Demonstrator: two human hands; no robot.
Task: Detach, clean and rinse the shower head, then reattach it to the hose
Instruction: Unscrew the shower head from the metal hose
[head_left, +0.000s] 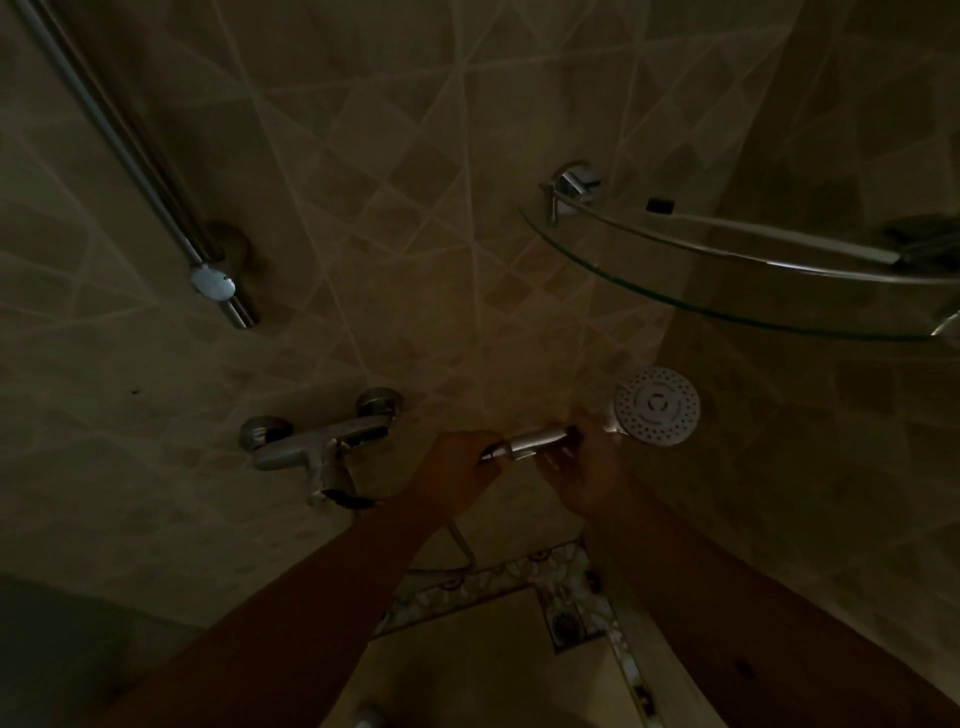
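Two hands on the shower head (655, 406), held level in front of the tiled wall, right of the tap (317, 441). Left hand (457, 467) curls round the hose-end nut; right hand (592, 473) wraps the handle just under the spray face. Looks light, rigid, chrome-slick. Best gripped as now: handle steadied, nut turned. Hose (460, 540) hangs limp below. Dim light; finger detail unclear.
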